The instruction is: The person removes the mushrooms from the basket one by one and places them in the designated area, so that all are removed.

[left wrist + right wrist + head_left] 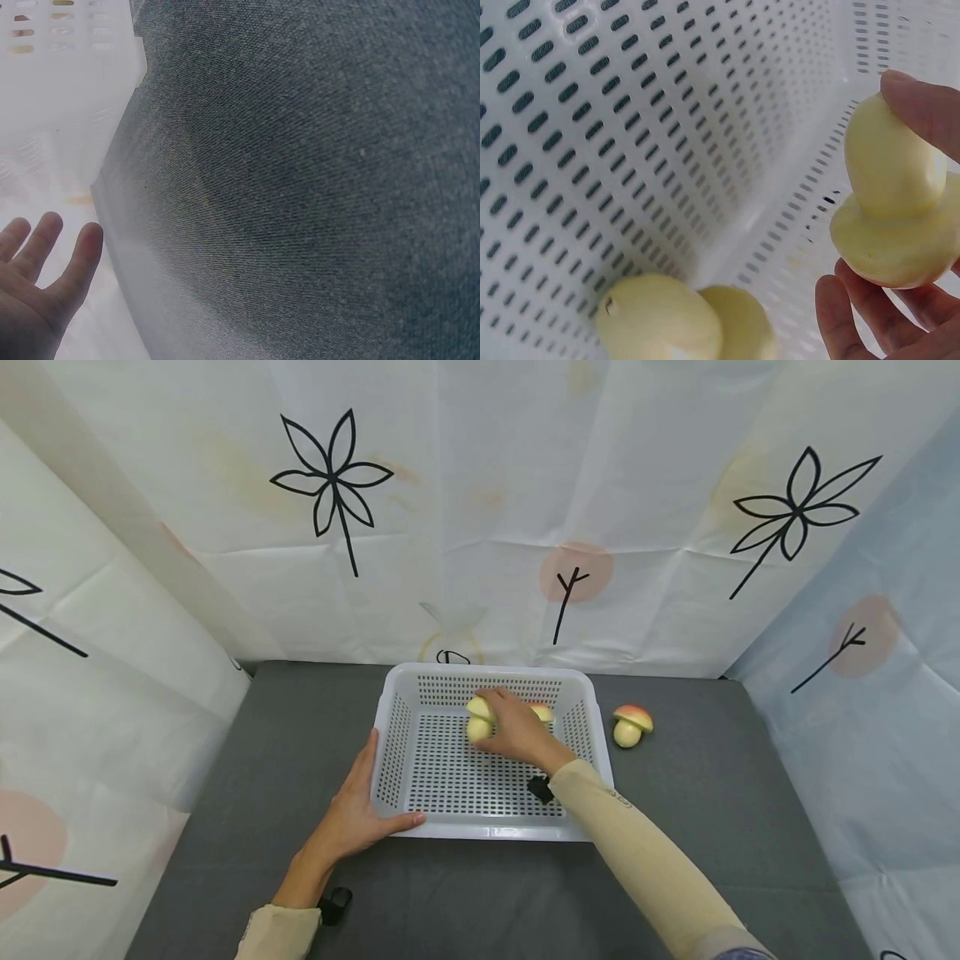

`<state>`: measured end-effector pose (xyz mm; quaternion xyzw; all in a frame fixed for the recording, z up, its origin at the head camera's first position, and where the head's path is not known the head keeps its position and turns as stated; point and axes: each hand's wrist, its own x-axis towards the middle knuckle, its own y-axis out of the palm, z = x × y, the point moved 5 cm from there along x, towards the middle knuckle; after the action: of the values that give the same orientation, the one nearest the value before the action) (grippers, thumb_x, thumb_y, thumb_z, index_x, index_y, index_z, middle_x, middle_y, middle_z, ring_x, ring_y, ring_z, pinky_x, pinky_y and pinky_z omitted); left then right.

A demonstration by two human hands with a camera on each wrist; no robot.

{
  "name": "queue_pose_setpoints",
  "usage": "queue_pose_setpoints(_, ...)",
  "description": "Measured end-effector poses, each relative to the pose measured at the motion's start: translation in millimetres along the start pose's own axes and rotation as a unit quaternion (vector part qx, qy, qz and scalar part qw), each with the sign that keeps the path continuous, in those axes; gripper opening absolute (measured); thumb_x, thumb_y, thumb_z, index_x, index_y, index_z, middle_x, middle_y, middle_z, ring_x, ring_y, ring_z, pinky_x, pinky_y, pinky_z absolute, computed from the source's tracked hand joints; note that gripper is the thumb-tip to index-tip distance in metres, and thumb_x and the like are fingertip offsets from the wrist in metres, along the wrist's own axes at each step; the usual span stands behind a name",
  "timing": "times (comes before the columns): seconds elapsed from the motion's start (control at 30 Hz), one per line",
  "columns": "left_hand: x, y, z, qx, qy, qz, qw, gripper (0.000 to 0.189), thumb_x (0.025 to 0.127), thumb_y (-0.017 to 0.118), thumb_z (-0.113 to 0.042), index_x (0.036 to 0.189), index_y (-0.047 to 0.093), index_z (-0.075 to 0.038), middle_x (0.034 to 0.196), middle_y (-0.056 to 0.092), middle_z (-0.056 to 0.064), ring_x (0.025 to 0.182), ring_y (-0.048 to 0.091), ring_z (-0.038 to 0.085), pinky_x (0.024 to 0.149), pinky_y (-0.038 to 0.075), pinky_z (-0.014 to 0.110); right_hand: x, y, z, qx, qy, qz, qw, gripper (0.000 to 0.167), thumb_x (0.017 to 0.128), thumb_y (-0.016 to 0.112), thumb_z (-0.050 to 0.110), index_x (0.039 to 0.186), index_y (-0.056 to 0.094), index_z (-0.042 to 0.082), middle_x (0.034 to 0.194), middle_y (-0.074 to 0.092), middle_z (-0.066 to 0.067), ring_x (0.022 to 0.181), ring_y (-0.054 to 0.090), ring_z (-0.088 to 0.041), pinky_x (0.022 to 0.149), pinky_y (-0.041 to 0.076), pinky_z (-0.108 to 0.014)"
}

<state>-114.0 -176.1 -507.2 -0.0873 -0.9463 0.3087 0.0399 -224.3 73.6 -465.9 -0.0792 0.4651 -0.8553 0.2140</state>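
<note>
Mushroom toy (478,729), mid-frame within a white basket (495,831), is pinched stem-to-cap by the right hand (519,727), likely for security; the left hand (356,814), fingers extended, rests at the basket's lower-left corner, apparently steadying it.

The plastic basket (487,832) is finished in white and patterned with rows of rounded slots. The gripped toy mushroom (480,728) is coloured pale yellow, with a reddish edge shown at the cap. On the outer toy mushroom (632,725), a pale yellow stem is topped by a cap graded from yellow to orange-red. The tablecloth (465,902) is coloured dark grey. The white backdrop (480,468) is printed with black leaf outlines, black twigs and peach discs. The right sleeve (645,860) is coloured cream.
</note>
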Motion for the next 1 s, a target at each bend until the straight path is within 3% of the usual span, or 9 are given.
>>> queue_pose_setpoints(0.2, -0.4, 0.4, 0.6, 0.001, 0.000, -0.001, 1.0000, 0.141, 0.066, 0.093, -0.053, 0.164, -0.004, -0.025, 0.168, 0.013, 0.009, 0.144, 0.031, 0.042, 0.103, 0.031, 0.072, -9.8, -14.9, 0.3, 0.005, -0.009, -0.016, 0.9998, 0.086, 0.077, 0.091, 0.025, 0.150, 0.047, 0.011, 0.136, 0.054, -0.013, 0.116, 0.057, -0.029, 0.096, 0.047, -0.049)
queue_pose_setpoints(1.0, -0.2, 0.4, 1.1, -0.002, 0.002, 0.001, 1.0000, 0.141, 0.066, 0.093, -0.054, 0.164, -0.004, -0.025, 0.167, 0.014, 0.009, 0.141, 0.034, 0.042, 0.102, 0.030, 0.073, -47.5, -69.9, -16.2, 0.029, -0.025, -0.055, 0.9977, 0.087, 0.081, 0.088, 0.021, 0.153, 0.042, 0.008, 0.142, 0.049, -0.017, 0.115, 0.056, -0.033, 0.091, 0.049, -0.050)
